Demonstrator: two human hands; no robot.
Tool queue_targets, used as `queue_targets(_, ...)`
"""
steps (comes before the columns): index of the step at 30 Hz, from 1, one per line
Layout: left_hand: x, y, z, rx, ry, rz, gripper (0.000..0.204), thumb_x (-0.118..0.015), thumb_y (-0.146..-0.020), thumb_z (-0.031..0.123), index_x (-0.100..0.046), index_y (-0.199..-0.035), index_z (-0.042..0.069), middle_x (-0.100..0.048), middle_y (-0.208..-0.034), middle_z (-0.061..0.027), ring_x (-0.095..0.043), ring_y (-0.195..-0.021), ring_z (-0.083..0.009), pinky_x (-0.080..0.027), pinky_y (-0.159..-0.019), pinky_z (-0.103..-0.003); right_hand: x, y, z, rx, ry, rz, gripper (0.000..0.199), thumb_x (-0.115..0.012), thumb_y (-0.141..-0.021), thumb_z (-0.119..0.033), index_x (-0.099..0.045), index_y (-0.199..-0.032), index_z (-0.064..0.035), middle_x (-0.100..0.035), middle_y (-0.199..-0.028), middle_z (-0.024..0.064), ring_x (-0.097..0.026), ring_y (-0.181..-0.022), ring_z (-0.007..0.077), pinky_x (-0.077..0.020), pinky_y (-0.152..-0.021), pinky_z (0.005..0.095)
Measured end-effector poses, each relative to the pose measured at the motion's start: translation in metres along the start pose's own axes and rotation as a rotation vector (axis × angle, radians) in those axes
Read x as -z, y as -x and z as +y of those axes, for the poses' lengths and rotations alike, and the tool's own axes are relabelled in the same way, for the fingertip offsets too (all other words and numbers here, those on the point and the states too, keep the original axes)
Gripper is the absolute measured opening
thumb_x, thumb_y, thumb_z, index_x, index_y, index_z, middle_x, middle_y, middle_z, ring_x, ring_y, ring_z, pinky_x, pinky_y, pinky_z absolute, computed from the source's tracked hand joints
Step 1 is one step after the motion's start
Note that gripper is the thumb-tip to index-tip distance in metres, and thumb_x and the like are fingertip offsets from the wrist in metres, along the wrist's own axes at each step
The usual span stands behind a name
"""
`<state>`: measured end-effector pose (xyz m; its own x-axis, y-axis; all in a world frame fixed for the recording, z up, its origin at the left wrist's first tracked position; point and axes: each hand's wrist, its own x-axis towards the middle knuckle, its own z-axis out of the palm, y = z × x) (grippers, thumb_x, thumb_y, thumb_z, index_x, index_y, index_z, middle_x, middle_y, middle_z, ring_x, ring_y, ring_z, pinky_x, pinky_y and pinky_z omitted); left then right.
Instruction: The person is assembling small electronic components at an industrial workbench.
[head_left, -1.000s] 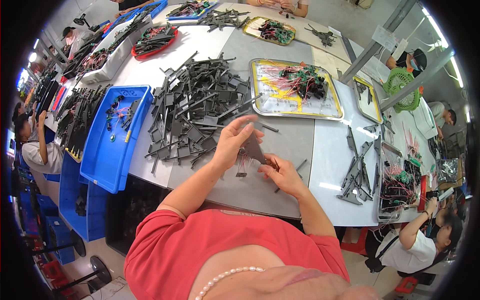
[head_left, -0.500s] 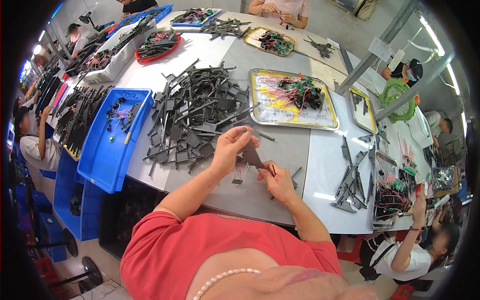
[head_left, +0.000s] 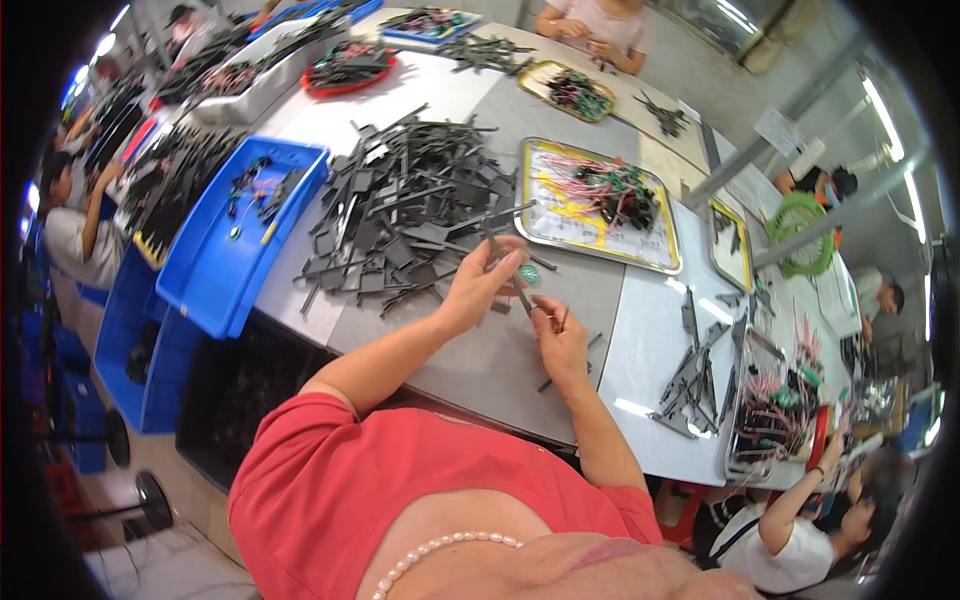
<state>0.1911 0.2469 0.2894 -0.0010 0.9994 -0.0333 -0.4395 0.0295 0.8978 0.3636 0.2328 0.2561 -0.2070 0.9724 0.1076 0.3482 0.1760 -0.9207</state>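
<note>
Over the near part of the grey table, my left hand (head_left: 484, 287) pinches the upper end of a dark grey plastic part (head_left: 521, 296). The part is turned nearly edge-on and looks like a thin strip. My right hand (head_left: 562, 345) grips its lower end between thumb and fingers. Just behind the part, a small round green circuit board (head_left: 528, 272) shows beside my left fingers; whether it is attached cannot be made out. Beyond my left hand lies a big heap of similar dark plastic parts (head_left: 405, 205).
Left of the heap stands a blue tray (head_left: 205, 290). A yellow-edged metal tray (head_left: 600, 255) with wired boards lies beyond my right hand. More dark brackets (head_left: 695, 375) and a clear tray of wired parts (head_left: 745, 465) are on the right. Several people sit around the table.
The plastic part has turned from showing its broad face to nearly edge-on. Both hands have shifted slightly to the right and remain on it. The whole view has tilted a little.
</note>
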Motion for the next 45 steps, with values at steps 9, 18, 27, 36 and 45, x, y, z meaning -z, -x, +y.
queue_targets(9, 0.048, -0.008, 0.107, -0.447, -0.249, 0.066, 0.033, -0.063, -0.085, 0.023, -0.051, -0.112, 0.006, -0.055, -0.087, -0.0006, -0.054, -0.069, -0.0065, -0.044, -0.055, -0.021, 0.007, -0.004, 0.008, -0.220, -0.233, -0.124, 0.029, -0.042, -0.096, -0.028, -0.058, -0.100, -0.0033, -0.056, -0.070, 0.0000, -0.045, -0.054, 0.0023, -0.0346, -0.047, 0.0161)
queue_targets(18, 0.170, -0.047, 0.226, -0.832, -1.457, 0.748, 0.048, -0.063, -0.076, 0.047, -0.059, -0.111, 0.013, -0.063, -0.097, -0.0132, -0.062, -0.088, -0.0293, -0.048, -0.077, -0.037, 0.013, -0.008, 0.007, -0.213, -0.240, -0.100, 0.030, -0.045, -0.095, -0.029, -0.059, -0.099, -0.0025, -0.056, -0.069, 0.0000, -0.046, -0.054, 0.0020, -0.0351, -0.047, 0.0157)
queue_targets(27, 0.287, -0.068, 0.146, 0.091, -1.717, 0.647, 0.043, -0.059, -0.081, 0.043, -0.058, -0.115, 0.017, -0.061, -0.108, -0.0138, -0.058, -0.100, -0.0304, -0.046, -0.083, -0.042, 0.009, -0.010, 0.011, -0.214, -0.245, -0.134, 0.034, -0.044, -0.095, -0.035, -0.058, -0.104, -0.0048, -0.057, -0.070, -0.0006, -0.046, -0.053, 0.0017, -0.0345, -0.045, 0.0152)
queue_targets(36, 0.172, -0.038, 0.160, -0.482, -1.463, 0.403, 0.041, -0.063, -0.081, 0.032, -0.059, -0.112, 0.006, -0.060, -0.111, -0.0116, -0.057, -0.102, -0.0227, -0.045, -0.087, -0.036, 0.015, -0.008, 0.002, -0.159, -0.370, -0.064, 0.037, -0.041, -0.096, -0.037, -0.058, -0.106, -0.0058, -0.056, -0.068, -0.0015, -0.043, -0.051, 0.0015, -0.0310, -0.045, 0.0154)
queue_targets(45, -0.059, 0.089, 0.178, -0.353, 0.430, -1.111, 0.043, -0.049, -0.092, 0.032, -0.052, -0.109, -0.008, -0.054, -0.103, -0.0275, -0.056, -0.095, -0.0403, -0.045, -0.081, -0.051, 0.020, -0.012, 0.011, -0.197, -0.581, -0.019, 0.036, -0.044, -0.095, -0.034, -0.060, -0.099, -0.0013, -0.056, -0.065, -0.0004, -0.040, -0.049, 0.0025, -0.0301, -0.044, 0.0169)
